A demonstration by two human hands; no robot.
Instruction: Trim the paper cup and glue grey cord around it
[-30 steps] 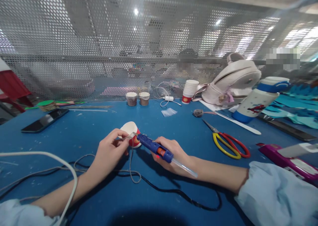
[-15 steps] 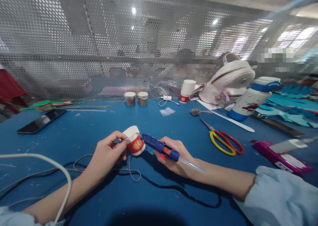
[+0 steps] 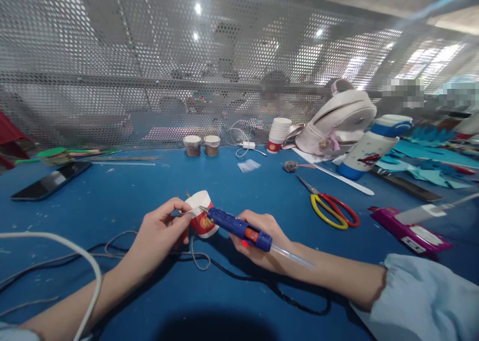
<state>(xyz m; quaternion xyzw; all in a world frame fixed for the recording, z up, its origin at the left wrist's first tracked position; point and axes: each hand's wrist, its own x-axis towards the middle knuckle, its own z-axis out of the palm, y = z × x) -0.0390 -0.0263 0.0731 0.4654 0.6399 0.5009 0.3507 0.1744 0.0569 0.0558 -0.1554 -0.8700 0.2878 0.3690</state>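
The blue surface (image 3: 130,181) stretches beyond both hands to a far edge, where a grey perforated metal screen (image 3: 112,91) rises. A broad run of it lies between the hands and two small brown cups with white tops (image 3: 192,146), standing near that edge. To the right of the right hand (image 3: 262,241), another open stretch reaches to scissors with one yellow and one red handle (image 3: 329,208); past them lies a magenta device (image 3: 409,231). To the left of the left hand (image 3: 164,228), the surface extends to a black phone (image 3: 52,180).

Nearer the person, room is less free: a thick white cable (image 3: 80,248) crosses in front of the left forearm, and a black cord (image 3: 275,293) trails under the right forearm.

The white paper cup with a red band (image 3: 205,222) sits at the left hand's fingertips, between the two hands, tilted. The left hand's thumb and index finger are pinched together at its side, with a thin grey cord (image 3: 198,261) hanging below them. The right hand is wrapped around a blue glue gun with a clear stick (image 3: 239,226), its nozzle pointing at the cup's rim; whether they touch cannot be told.
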